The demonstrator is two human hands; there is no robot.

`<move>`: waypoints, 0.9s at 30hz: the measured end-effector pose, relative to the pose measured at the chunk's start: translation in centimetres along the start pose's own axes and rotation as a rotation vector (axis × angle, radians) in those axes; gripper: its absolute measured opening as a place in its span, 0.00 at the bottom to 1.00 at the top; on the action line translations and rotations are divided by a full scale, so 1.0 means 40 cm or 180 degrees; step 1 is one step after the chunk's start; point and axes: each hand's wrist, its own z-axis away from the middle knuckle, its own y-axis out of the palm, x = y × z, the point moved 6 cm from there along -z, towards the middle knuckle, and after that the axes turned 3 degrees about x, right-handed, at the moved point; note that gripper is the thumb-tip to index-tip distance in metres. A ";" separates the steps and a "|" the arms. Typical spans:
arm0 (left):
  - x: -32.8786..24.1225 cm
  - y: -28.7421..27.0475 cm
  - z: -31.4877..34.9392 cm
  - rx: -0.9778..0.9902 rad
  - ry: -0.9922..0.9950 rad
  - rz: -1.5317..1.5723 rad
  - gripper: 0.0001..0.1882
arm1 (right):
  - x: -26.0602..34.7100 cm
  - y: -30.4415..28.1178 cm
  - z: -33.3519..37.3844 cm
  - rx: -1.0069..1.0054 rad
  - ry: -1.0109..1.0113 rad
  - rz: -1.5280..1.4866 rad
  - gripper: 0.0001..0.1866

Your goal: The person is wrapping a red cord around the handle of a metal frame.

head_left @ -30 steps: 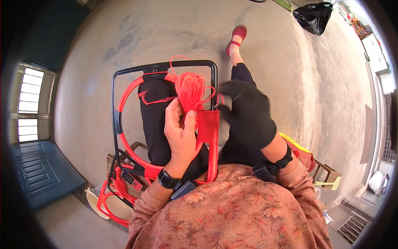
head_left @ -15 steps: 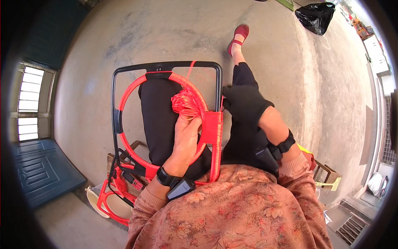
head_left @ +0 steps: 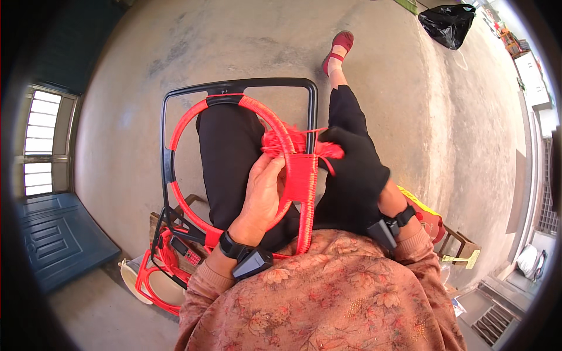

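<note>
A black metal frame [head_left: 164, 126] with a round ring [head_left: 182, 130] lies across my lap. Red cord is wound round most of the ring, and a flat red wrapped band [head_left: 300, 178] joins it to the right bar. A loose bundle of red cord [head_left: 285, 140] passes behind the ring and the right bar. Inside the ring, my bare left hand [head_left: 263, 186] is closed at the bundle's lower left end, its fingertips partly hidden. On the bar's outer side, my right hand [head_left: 355, 159] in a black glove is closed on the bundle's right end, somewhat blurred.
Another red-wrapped frame [head_left: 146, 284] and a small red phone [head_left: 188, 253] lie beside my left hip, near a pale bucket [head_left: 130, 278]. A blue panelled door [head_left: 64, 240] is at the left. Far right on the concrete floor sits a black plastic bag [head_left: 448, 24].
My right hand has come in toward the frame's right bar and taken the cord bundle's end. The bundle has shifted right, behind the bar. My left hand has stayed close to the ring.
</note>
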 end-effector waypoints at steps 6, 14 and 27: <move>-0.017 0.008 0.006 0.0029 0.0067 -0.0117 0.15 | -0.080 -0.122 0.103 -0.0630 -0.0384 -0.3055 0.17; -0.028 0.033 0.016 0.0003 0.0370 -0.0551 0.14 | -0.242 -0.258 0.190 -0.1278 -0.0641 -0.5263 0.20; -0.028 0.002 0.017 -0.0280 0.0835 -0.1216 0.07 | -0.055 0.079 0.032 0.0460 0.1076 -0.2222 0.15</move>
